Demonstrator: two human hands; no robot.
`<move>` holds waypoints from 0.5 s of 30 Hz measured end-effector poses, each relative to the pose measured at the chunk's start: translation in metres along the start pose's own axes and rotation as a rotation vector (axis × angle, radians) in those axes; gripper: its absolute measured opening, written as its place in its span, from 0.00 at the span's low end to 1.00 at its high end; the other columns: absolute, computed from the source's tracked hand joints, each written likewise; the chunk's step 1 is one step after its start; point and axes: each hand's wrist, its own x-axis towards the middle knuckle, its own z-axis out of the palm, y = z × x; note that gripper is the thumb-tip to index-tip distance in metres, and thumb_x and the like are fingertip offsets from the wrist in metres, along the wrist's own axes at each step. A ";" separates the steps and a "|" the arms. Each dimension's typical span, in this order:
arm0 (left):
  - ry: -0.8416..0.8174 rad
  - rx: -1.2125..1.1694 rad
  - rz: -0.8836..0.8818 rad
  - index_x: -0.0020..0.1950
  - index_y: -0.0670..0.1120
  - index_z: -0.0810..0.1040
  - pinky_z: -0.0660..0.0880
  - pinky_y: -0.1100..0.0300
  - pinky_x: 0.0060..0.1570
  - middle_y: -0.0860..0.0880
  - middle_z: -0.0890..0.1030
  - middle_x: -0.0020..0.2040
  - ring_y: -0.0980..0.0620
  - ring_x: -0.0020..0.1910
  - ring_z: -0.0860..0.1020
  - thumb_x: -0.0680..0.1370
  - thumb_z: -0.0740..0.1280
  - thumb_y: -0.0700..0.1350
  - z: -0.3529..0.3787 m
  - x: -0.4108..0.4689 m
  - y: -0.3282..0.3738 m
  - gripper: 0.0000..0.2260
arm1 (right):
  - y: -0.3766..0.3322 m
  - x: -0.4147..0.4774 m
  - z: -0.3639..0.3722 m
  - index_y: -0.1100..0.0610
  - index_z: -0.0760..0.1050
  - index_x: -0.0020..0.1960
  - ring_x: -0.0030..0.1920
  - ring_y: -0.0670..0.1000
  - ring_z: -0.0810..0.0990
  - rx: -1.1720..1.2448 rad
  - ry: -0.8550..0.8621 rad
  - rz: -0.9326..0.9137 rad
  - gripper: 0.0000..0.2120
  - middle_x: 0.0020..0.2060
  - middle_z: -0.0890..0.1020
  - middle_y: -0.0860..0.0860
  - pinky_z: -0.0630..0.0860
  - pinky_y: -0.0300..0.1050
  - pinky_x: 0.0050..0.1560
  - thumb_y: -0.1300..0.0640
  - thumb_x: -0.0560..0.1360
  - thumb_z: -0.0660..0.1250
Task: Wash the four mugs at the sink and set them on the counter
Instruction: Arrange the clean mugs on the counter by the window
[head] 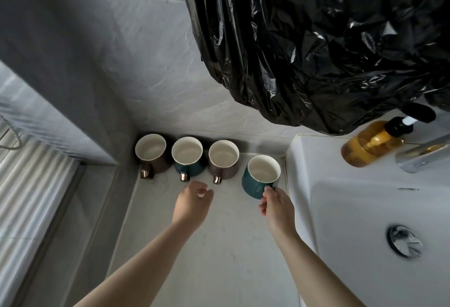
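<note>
Three mugs stand in a row against the back wall on the pale counter: a brown mug at the left, a green mug in the middle, and another brown mug to its right, handles facing me. My right hand grips the handle of a second green mug, tilted, close to the sink's left rim. My left hand hovers in front of the middle mugs with loosely curled fingers, holding nothing.
The white sink fills the right side, with a chrome drain plug and a chrome tap. An amber soap pump bottle lies on its back rim. A black plastic bag hangs overhead. The counter drops off at left.
</note>
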 end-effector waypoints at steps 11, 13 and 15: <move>0.023 0.081 0.059 0.58 0.46 0.79 0.70 0.69 0.37 0.51 0.81 0.51 0.63 0.40 0.77 0.78 0.67 0.43 -0.014 -0.026 -0.034 0.09 | 0.005 0.027 0.021 0.58 0.68 0.37 0.30 0.50 0.71 0.042 0.049 -0.022 0.13 0.34 0.73 0.54 0.71 0.44 0.37 0.59 0.80 0.59; 0.022 0.084 0.063 0.58 0.46 0.79 0.70 0.69 0.37 0.51 0.81 0.51 0.64 0.39 0.77 0.78 0.67 0.43 -0.014 -0.028 -0.038 0.09 | 0.007 0.030 0.025 0.58 0.68 0.37 0.30 0.51 0.72 0.044 0.055 -0.022 0.13 0.34 0.73 0.53 0.71 0.45 0.38 0.59 0.80 0.59; 0.021 0.097 0.067 0.58 0.46 0.79 0.71 0.66 0.39 0.51 0.81 0.52 0.64 0.39 0.77 0.78 0.67 0.43 -0.016 -0.028 -0.040 0.09 | 0.007 0.033 0.029 0.58 0.69 0.37 0.31 0.51 0.72 0.055 0.067 -0.024 0.13 0.34 0.73 0.53 0.72 0.45 0.38 0.59 0.80 0.59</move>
